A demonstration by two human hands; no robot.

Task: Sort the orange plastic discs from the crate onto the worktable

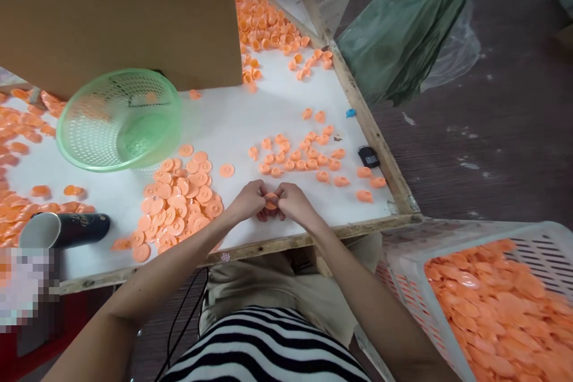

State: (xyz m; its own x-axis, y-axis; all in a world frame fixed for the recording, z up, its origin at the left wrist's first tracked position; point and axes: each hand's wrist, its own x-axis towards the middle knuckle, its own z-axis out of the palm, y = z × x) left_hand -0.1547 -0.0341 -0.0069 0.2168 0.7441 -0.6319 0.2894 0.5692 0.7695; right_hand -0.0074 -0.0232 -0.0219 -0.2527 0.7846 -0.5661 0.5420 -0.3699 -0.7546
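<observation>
Both hands meet near the table's front edge. My left hand (252,198) and my right hand (292,200) pinch one small orange plastic piece (271,201) from its two sides; its round face shows between the fingers, and the fingertips partly hide the rest. Left of my hands lies a heap of flat orange discs (179,197), with a single disc (227,170) apart from it. Beyond and to the right, several small orange cup-shaped pieces (298,155) are scattered over the white tabletop (215,125).
A green plastic basket (119,119) stands before a large cardboard box (120,18). A dark cup (67,230) lies on its side at left. A wooden rim (367,119) borders the table. At lower right, a white crate (550,250) holds orange pieces.
</observation>
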